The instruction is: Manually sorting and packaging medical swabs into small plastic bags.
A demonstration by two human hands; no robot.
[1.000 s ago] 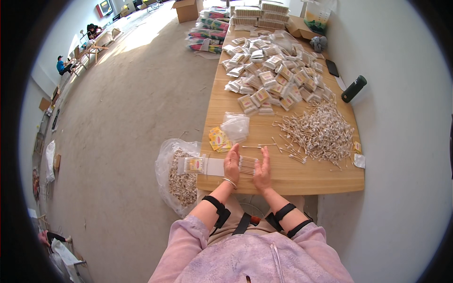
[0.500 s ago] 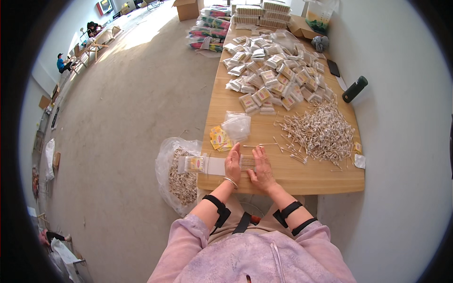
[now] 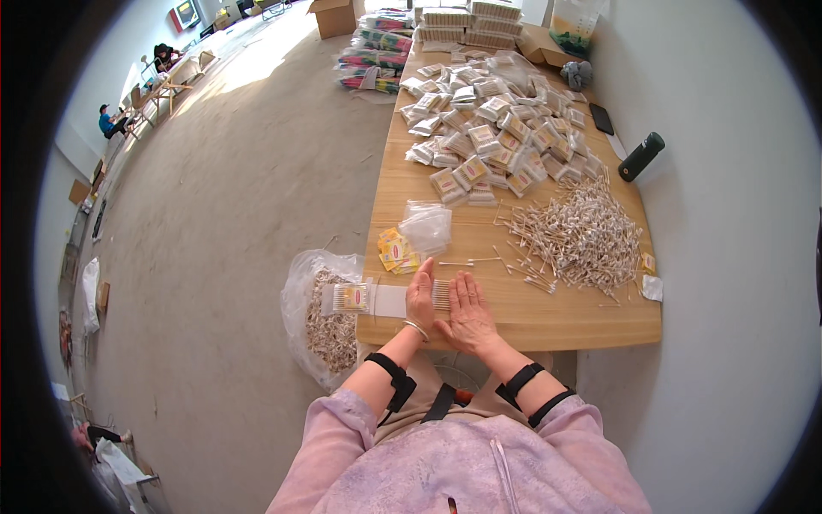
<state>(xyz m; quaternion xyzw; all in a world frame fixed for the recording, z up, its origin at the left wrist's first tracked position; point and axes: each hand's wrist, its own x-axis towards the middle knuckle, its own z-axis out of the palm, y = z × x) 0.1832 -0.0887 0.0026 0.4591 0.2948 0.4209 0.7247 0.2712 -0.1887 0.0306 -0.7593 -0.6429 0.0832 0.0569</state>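
Observation:
My left hand (image 3: pixel 420 296) and my right hand (image 3: pixel 467 312) lie flat with fingers together on the near edge of a wooden table (image 3: pixel 479 236). Between them sits a small row of cotton swabs (image 3: pixel 441 294), touched on both sides by the hands. To the left lies a clear sleeve with a packed bundle of swabs (image 3: pixel 353 297). A loose heap of cotton swabs (image 3: pixel 575 236) spreads to the right, with a few single swabs (image 3: pixel 469 261) just beyond my fingers.
Yellow label cards (image 3: pixel 396 252) and clear empty bags (image 3: pixel 427 226) lie ahead. Several filled packets (image 3: pixel 492 128) cover the far table. A black bottle (image 3: pixel 641 156) stands at right. A plastic bag of swabs (image 3: pixel 327 317) hangs by the table's left. People sit far left (image 3: pixel 110 122).
Both hands stayed at the swab row; my right hand has slid slightly down and flattened beside it.

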